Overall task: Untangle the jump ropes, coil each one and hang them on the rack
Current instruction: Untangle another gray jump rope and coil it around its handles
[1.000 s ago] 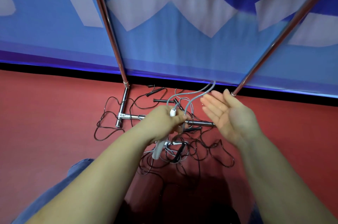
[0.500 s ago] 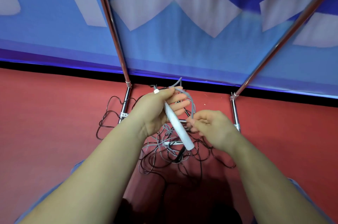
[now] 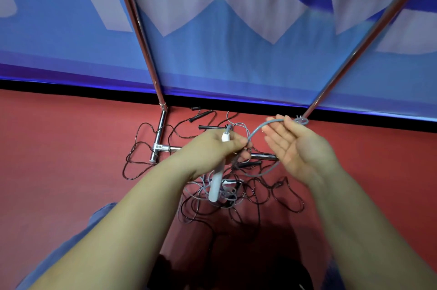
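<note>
Right hand has opened, fingers straight; left hand grips white handle, pointing down.

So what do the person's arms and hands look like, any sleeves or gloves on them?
Both forearms are bare right down to the frame edge, with no sleeves in view. The left hand and the right hand wear no gloves, and no rings, watch or wristbands show. Blue trousers show below the left arm.

Even bright light, wide-angle bowing, slight motion blur.
</note>
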Tool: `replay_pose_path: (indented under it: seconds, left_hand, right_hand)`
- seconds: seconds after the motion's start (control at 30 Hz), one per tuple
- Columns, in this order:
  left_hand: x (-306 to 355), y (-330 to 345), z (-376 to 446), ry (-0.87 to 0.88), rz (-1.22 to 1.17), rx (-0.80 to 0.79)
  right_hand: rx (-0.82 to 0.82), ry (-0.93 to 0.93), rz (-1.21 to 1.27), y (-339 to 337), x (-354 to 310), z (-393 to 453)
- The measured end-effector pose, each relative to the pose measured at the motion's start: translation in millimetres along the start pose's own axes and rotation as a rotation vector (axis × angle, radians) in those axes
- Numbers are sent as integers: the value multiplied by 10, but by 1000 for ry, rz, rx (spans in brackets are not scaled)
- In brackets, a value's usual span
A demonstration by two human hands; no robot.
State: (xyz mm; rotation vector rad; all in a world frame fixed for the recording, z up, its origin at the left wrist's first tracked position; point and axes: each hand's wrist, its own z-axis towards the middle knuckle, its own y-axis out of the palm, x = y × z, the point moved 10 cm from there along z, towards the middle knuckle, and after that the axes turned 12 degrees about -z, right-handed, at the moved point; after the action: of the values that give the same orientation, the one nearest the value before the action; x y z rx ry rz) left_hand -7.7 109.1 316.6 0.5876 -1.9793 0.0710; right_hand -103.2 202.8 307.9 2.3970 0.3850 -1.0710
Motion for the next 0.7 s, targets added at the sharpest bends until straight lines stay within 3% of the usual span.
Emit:
replay_pose_path:
  seconds: [0.13,0.3,0.37,0.43,0.57,0.7]
  left_hand:
    - [19,-52,16,15,-76,66]
    - [54,-310,7,39,-373,279]
    - [63,-339,7,40,-499,292]
    - [68,-319,11,28,-584,277]
    - [120,-266,35,45,-621,203]
    - [88,-293,77,69,-315,211]
  right_hand:
    - [-38,-74,-100,38,-51,10]
    - [-233,-181,-1000,273,172,-38]
    - [-361,-153,-1168,366,403,-82]
    - [-398,-153,-1208,398,470,-97]
    - [-314,-159,-1186,338,393,-40]
    - [-213,-63,-776,287,260,-43]
